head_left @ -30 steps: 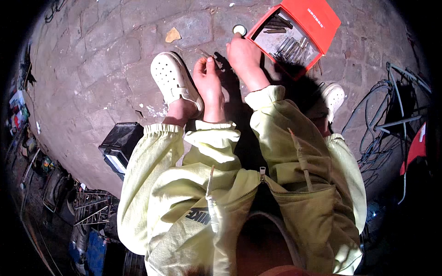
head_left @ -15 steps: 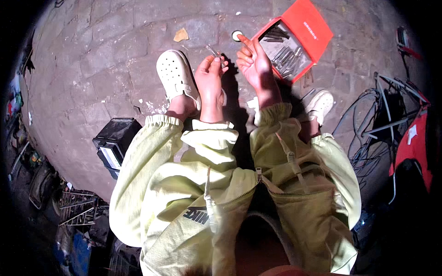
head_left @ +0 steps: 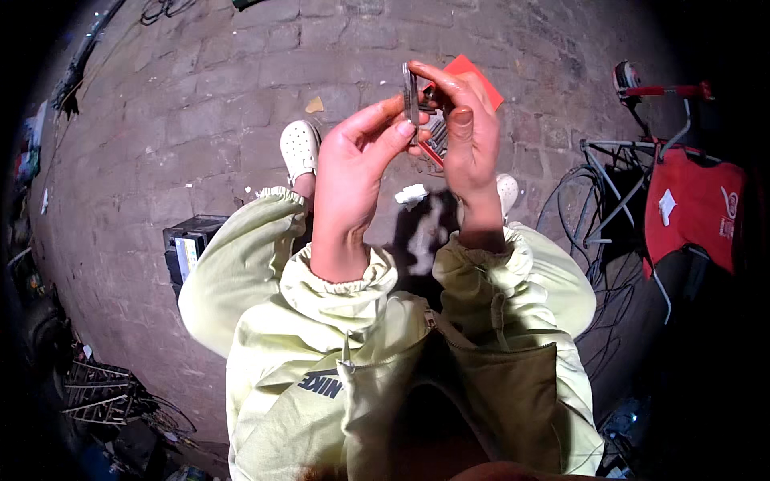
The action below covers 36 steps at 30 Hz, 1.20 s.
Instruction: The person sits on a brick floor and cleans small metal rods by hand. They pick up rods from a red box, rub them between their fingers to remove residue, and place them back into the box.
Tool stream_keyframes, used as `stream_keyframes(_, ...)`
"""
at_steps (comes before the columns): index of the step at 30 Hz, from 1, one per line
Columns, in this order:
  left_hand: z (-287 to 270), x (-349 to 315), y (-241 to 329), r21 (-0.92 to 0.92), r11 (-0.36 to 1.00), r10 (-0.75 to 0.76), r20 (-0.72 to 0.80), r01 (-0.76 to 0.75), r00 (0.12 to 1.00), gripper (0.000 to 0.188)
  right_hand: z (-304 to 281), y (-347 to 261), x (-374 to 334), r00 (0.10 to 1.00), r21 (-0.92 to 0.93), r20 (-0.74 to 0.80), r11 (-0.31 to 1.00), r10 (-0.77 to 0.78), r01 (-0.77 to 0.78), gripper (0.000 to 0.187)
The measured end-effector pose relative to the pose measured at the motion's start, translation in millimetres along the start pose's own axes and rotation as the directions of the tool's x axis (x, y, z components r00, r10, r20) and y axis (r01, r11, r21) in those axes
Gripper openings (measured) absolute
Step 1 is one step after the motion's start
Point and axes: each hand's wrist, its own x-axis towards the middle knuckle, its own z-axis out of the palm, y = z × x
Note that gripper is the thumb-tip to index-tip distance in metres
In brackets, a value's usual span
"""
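Observation:
My left hand (head_left: 349,164) pinches a slim metal rod-like bit (head_left: 410,100) between thumb and fingers, raised and standing almost upright. It may be more than one piece side by side; I cannot tell. Against its top end rests the index fingertip of my right hand (head_left: 473,144), whose thumb stands apart from it. Dark stains show on the fingertips. Behind and below the hands, partly hidden by them, lies an open red box (head_left: 480,80) with several similar metal bits (head_left: 437,132) in it.
A crumpled white scrap (head_left: 411,194) lies on the paved floor between my feet. To the left stands a black box-shaped object (head_left: 183,248) with a pale label. On the right are a red fabric folding chair (head_left: 694,212) and tangled cables (head_left: 573,212). Clutter lines the left edge.
Both hands have risen from near the floor and come together at the metal bit. My right index finger has left a small round white container and now touches the bit. The view has shifted.

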Motion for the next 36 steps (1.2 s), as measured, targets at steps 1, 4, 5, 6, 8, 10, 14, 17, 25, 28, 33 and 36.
stream_keyframes(1, 5, -11, 8, -0.005, 1.0, 0.006, 0.011, -0.006, 1.0, 0.035, -4, -10, 1, 0.999, -0.001, -0.013, 0.999, -0.039, 0.039, 0.05)
stream_keyframes(4, 18, -44, 27, -0.014, 0.999, 0.036, 0.026, -0.036, 0.999, 0.036, -20, -66, -2, 0.998, -0.124, 0.01, 0.99, -0.064, 0.065, 0.048)
stream_keyframes(5, 22, -54, 31, -0.016, 0.998, 0.062, 0.018, -0.062, 0.998, 0.036, -22, -82, -7, 0.997, -0.132, 0.025, 0.989, -0.07, 0.072, 0.048)
stream_keyframes(6, 25, -64, 36, -0.018, 0.996, 0.087, 0.01, -0.087, 0.996, 0.036, -24, -97, -10, 0.997, -0.14, 0.038, 0.987, -0.074, 0.079, 0.049)
stream_keyframes(8, 32, -83, 43, 0.005, 0.992, 0.124, 0.028, -0.124, 0.992, 0.037, -25, -119, -18, 0.994, -0.132, -0.01, 0.986, -0.107, 0.105, 0.05)
stream_keyframes(10, 38, -102, 50, 0.022, 0.987, 0.157, 0.045, -0.158, 0.987, 0.037, -26, -141, -24, 0.995, -0.115, -0.049, 0.99, -0.084, 0.078, 0.052)
stream_keyframes(14, 48, -133, 62, 0.016, 0.978, 0.205, 0.05, -0.206, 0.977, 0.037, -28, -167, -34, 0.976, -0.272, -0.067, 0.945, -0.206, 0.18, 0.051)
stream_keyframes(17, 48, -148, 65, 0.036, 0.962, 0.271, -0.001, -0.27, 0.963, 0.035, -27, -184, -52, 0.97, -0.362, -0.023, 0.906, -0.243, 0.218, 0.049)
stream_keyframes(25, 49, -180, 75, 0.123, 0.914, 0.384, 0.053, -0.387, 0.922, 0.032, -23, -231, -59, 0.974, -0.25, -0.096, 0.952, -0.204, 0.174, 0.048)
stream_keyframes(28, 52, -190, 78, 0.122, 0.94, 0.318, 0.017, -0.318, 0.948, 0.032, -21, -238, -73, 0.985, -0.225, -0.085, 0.966, -0.148, 0.126, 0.047)
stream_keyframes(33, 43, -191, 74, 0.259, 0.894, 0.382, -0.017, -0.365, 0.924, 0.03, -28, -233, -82, 0.973, -0.485, 0.042, 0.847, -0.226, 0.218, 0.043)
stream_keyframes(36, 41, -194, 71, 0.468, 0.783, 0.462, 0.001, -0.408, 0.887, 0.03, -36, -219, -70, 0.954, -0.602, 0.025, 0.757, -0.299, 0.253, 0.049)
